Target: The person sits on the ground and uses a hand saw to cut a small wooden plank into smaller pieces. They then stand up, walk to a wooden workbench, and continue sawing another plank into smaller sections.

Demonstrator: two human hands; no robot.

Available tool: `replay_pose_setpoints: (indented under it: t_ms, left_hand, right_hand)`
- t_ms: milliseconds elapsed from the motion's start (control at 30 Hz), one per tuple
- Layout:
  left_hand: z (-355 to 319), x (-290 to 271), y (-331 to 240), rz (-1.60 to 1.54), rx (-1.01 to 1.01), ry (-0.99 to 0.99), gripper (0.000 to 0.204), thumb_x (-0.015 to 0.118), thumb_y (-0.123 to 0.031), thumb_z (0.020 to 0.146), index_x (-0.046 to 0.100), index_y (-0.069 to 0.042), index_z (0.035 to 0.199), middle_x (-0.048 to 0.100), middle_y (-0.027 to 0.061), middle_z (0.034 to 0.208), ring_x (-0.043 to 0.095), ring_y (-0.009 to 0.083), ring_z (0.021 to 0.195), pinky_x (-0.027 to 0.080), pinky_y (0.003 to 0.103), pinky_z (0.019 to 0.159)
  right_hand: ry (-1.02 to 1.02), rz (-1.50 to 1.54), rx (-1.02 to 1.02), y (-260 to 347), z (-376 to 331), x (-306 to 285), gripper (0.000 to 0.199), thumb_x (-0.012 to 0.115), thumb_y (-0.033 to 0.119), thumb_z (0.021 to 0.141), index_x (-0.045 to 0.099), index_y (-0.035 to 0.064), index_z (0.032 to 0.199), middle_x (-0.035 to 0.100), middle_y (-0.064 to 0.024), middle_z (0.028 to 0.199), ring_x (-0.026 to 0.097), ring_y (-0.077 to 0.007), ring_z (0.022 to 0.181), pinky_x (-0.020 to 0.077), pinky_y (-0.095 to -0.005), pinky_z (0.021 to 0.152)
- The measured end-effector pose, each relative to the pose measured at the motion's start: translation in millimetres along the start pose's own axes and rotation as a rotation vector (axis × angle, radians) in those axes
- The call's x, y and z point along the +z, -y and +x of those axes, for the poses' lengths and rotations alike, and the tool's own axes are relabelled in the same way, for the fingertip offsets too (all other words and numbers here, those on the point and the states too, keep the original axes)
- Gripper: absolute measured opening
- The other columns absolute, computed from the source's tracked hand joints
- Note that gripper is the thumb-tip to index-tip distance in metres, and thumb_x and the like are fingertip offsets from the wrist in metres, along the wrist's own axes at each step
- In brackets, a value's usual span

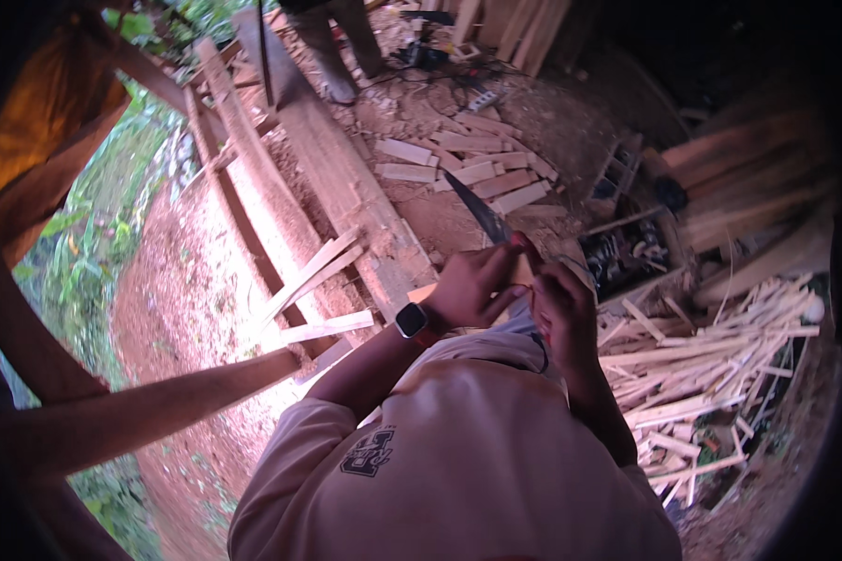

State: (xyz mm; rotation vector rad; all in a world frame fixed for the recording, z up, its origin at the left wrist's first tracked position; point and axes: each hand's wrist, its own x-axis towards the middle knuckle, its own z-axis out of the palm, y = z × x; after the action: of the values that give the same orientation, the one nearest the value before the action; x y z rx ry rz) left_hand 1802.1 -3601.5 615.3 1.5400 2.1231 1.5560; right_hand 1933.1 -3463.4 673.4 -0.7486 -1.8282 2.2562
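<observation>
In front of my waist, my two hands are close together. My left hand (477,283), with a square-faced watch (410,321) on its wrist, is closed at the near end of a hand saw (478,208). The saw's dark, tapering blade points away and to the left, and a red part that looks like its handle shows by my fingers. My right hand (563,297) is beside it with fingers curled; what they hold, if anything, is hidden. A pale piece of wood partly shows between my hands.
Short cut wood pieces (482,159) lie on the ground ahead. Long planks (332,168) run along the left, near a slanting post (159,402). Thin offcuts (711,374) are heaped at right beside a tool-filled box (631,251). Another person's legs (346,47) stand at the back.
</observation>
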Motion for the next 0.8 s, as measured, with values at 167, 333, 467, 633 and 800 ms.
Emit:
replay_pose_setpoints:
  t_ms: [167, 333, 467, 633, 800]
  left_hand:
    - [1, 2, -7, -0.125, -0.104, 0.11, 0.052, 0.064, -0.037, 0.097, 0.052, 0.002, 0.129, 0.063, 0.0233, 0.091, 0.064, 0.045, 0.074, 0.048, 0.052, 0.065]
    - [4, -7, -14, -0.095, -0.096, 0.015, 0.049, 0.064, -0.037, 0.096, 0.057, 0.002, 0.126, 0.066, 0.0231, 0.098, 0.066, 0.0459, 0.081, 0.051, 0.053, 0.07]
    - [6, -8, -7, -0.051, -0.13, 0.025, 0.049, 0.063, -0.039, 0.096, 0.055, 0.001, 0.124, 0.065, 0.0231, 0.093, 0.065, 0.0458, 0.079, 0.05, 0.054, 0.068]
    - [14, -10, -10, -0.124, -0.256, 0.033, 0.047, 0.059, -0.042, 0.1, 0.052, 0.0, 0.121, 0.064, 0.0225, 0.085, 0.064, 0.0466, 0.078, 0.047, 0.055, 0.066]
    - [21, -5, -7, -0.387, -0.386, 0.165, 0.049, 0.056, -0.044, 0.104, 0.055, 0.003, 0.117, 0.066, 0.027, 0.096, 0.066, 0.0446, 0.091, 0.051, 0.048, 0.078]
  right_hand:
    - [-0.019, 0.071, -0.01, -6, -2, -5, 0.021, 0.055, 0.024, 0.107, 0.054, 0.0075, 0.093, 0.034, 0.0047, 0.064, 0.032, -0.0037, 0.048, 0.0275, -0.0223, 0.045]
    - [-0.068, 0.148, -0.01, 1, -1, 3, 0.018, 0.055, 0.021, 0.105, 0.058, 0.0043, 0.101, 0.036, 0.0052, 0.065, 0.032, -0.0027, 0.05, 0.0284, -0.0215, 0.048]
    - [-0.062, 0.139, -0.005, 6, 5, 5, 0.015, 0.054, 0.018, 0.105, 0.058, 0.0037, 0.103, 0.036, 0.0047, 0.066, 0.033, -0.0034, 0.049, 0.0311, -0.021, 0.048]
    - [-0.1, 0.067, -0.068, 9, 16, 14, 0.014, 0.053, 0.017, 0.105, 0.057, 0.0033, 0.105, 0.047, 0.0016, 0.068, 0.034, -0.0037, 0.048, 0.031, -0.0215, 0.047]
    - [-0.181, -0.167, -0.14, 4, 16, 10, 0.01, 0.058, 0.016, 0.103, 0.06, 0.007, 0.102, 0.051, 0.0019, 0.072, 0.041, -0.0028, 0.058, 0.0303, -0.0222, 0.051]
